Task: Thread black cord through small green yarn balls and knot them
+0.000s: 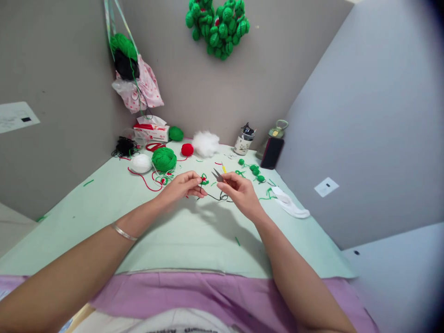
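Observation:
My left hand (pixel 182 186) is closed in a pinch on a small green and red crocheted piece (pixel 204 178) with a dark thread hanging from it. My right hand (pixel 240 190) is closed around small scissors (pixel 218 175), whose blades point toward the crocheted piece; a yellow-handled tool (pixel 224 168) also sticks up near its fingers. Both hands hover just above the pale green table cover (pixel 194 236), close together at its middle. A dark thread (pixel 218 198) lies looped below the hands.
Behind the hands lie a green yarn ball (pixel 164 158), a white ball (pixel 141 163), a red ball (pixel 187 149), white stuffing (pixel 206 143), a tissue box (pixel 151 131), a jar (pixel 243 141), a dark phone (pixel 272 152) and small green crocheted pieces (pixel 255 172). White cloth (pixel 289 203) at the right.

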The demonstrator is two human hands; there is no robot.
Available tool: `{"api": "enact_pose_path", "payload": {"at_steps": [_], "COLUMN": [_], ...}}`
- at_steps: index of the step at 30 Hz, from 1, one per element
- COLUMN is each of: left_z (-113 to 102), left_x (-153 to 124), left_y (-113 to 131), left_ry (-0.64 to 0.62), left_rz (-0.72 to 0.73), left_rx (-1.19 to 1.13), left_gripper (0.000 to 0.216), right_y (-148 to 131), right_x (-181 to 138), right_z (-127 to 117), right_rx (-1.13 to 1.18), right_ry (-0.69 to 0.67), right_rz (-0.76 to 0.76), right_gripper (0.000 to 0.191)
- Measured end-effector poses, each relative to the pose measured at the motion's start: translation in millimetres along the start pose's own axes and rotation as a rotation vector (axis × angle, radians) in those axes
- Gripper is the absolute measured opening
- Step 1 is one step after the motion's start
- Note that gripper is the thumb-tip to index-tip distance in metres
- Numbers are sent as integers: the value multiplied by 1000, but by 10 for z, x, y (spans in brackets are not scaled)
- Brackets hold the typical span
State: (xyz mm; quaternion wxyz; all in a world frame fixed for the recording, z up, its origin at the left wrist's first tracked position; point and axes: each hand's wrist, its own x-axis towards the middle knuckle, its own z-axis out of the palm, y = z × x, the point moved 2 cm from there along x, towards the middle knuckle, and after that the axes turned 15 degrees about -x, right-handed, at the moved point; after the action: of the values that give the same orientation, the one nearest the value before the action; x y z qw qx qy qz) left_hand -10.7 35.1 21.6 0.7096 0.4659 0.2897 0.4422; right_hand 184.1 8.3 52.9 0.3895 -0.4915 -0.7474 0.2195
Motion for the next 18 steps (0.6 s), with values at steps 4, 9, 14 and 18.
{"api": "enact_pose_path", "payload": {"at_steps": [4,9,14,18], "left_z": [19,46,34,-4], "left_x": [-9,-14,2,9], "left_y": [-4,-6,-24,-39], "left_ry": [-7,-15,-4,28], "left_rz": [3,7,5,15], "left_rx": [-13,-73,-66,2], "left_gripper": [27,25,26,28], "right_y": [-7,4,-16,-52], "right_x": [-45,-91,-102,-113], "right_z": [44,102,98,102], "right_rx": [-507,-834,-946,-1013], "right_ry": [129,179,215,217], "right_rz": [-192,-304,-374,-405], "right_gripper": [19,20,24,23]}}
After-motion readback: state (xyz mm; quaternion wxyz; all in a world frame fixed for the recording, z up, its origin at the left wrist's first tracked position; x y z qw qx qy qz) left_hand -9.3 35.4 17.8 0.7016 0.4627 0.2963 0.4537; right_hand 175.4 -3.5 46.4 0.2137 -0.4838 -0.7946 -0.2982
